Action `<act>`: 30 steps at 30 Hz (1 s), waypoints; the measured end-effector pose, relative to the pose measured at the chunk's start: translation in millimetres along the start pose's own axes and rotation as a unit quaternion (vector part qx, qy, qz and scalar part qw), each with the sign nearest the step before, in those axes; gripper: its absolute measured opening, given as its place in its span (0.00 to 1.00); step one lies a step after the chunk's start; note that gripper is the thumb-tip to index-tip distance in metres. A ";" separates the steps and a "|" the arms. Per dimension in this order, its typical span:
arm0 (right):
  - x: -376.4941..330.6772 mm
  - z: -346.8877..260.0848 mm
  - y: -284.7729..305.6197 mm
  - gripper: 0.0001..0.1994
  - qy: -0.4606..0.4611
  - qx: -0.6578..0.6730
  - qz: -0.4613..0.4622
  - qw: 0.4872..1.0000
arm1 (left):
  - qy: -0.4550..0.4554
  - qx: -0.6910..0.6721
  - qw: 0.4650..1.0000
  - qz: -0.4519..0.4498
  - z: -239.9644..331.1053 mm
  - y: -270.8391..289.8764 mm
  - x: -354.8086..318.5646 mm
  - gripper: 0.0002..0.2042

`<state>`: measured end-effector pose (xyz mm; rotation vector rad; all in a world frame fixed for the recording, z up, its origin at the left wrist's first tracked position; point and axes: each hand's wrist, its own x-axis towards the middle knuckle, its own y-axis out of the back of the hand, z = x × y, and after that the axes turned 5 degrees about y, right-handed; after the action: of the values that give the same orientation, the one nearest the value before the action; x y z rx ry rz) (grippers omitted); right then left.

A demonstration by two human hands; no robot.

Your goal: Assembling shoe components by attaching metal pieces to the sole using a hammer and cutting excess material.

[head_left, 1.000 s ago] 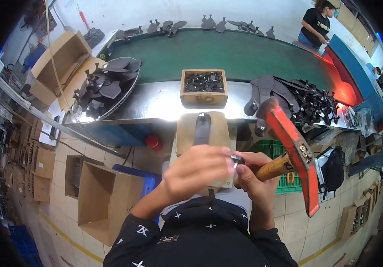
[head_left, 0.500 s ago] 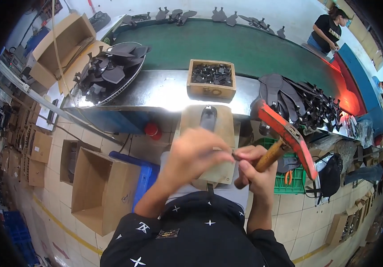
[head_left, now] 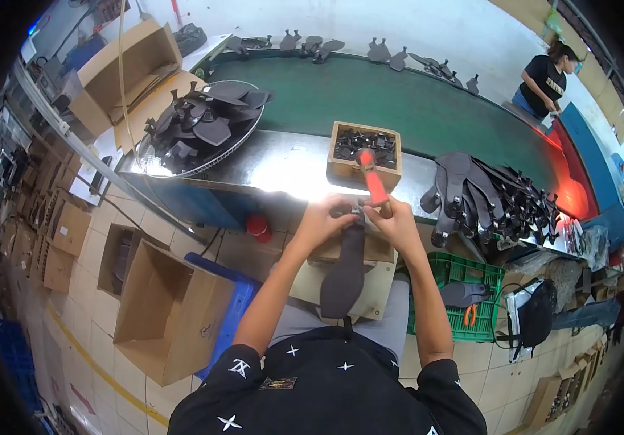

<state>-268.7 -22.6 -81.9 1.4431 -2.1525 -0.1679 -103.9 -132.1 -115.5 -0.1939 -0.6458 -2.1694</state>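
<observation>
A dark grey shoe sole [head_left: 342, 279] lies lengthwise over a wooden block [head_left: 379, 250] and a pale board [head_left: 377, 290], its wide end toward me. My left hand [head_left: 326, 223] is closed, fingers pinching the sole's narrow far end from the left. At the same end, from the right, my right hand [head_left: 399, 226] is closed round a hammer with a red head [head_left: 374, 185]; its handle is mostly hidden. The fingertips of both hands meet near a small dark piece at the sole's tip, too small to make out. Just beyond stands a wooden box [head_left: 344, 172] of small black pieces.
A wire basket [head_left: 203, 172] of soles is at left, and more soles [head_left: 464, 185] are piled at right. Behind runs a green conveyor belt [head_left: 305, 87]. A green crate [head_left: 439, 290], cardboard boxes [head_left: 196, 304] and a red container [head_left: 258, 228] surround me. A person stands far right.
Both hands have moved forward, to the sole's narrow end. The hammer has swung left, from upright at the right to over the box's front. More of the sole now shows toward me.
</observation>
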 end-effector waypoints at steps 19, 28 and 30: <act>0.3 -27.9 4.0 0.14 0.133 -0.229 -0.163 0.950 | 0.060 -0.092 0.993 -0.037 -0.9 7.5 -10.6 0.16; 0.0 -29.0 3.7 0.12 0.194 -0.227 -0.102 0.949 | 0.037 -0.021 0.999 -0.003 1.0 3.9 -9.7 0.18; -16.0 -48.7 -1.7 0.11 0.073 -0.092 -0.017 0.993 | 0.074 -0.037 0.997 -0.008 3.1 6.4 -9.1 0.16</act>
<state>-238.6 0.1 -47.0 1.3435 -1.9421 -0.2576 -93.4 -127.5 -113.6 -0.0672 -0.4855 -2.2017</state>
